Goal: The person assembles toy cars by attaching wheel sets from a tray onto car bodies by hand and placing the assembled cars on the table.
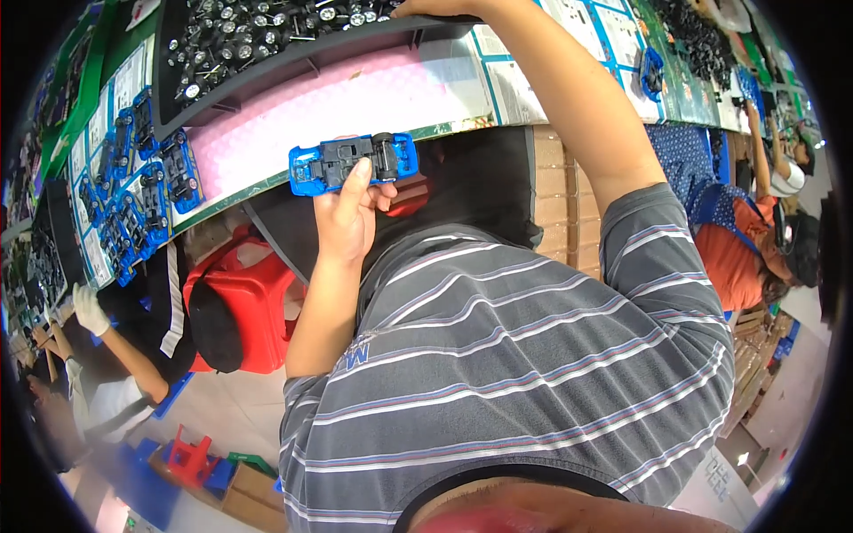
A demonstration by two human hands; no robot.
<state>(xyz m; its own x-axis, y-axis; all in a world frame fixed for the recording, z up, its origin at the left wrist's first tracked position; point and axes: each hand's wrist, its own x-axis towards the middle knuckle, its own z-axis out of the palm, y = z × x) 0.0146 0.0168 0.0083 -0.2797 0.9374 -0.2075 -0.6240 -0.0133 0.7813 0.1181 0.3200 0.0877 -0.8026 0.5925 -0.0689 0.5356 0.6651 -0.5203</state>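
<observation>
Left grip (346,216) holds car (339,156) by pink mat (329,102), red stool (261,324).

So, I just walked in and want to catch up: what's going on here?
A person in a striped shirt holds a blue toy car in the left hand, its dark underside showing. The right hand is at the rim of a black tray of small wheels; the picture's edge cuts it off, so its grip is unclear. More blue toy cars lie to the left.
</observation>
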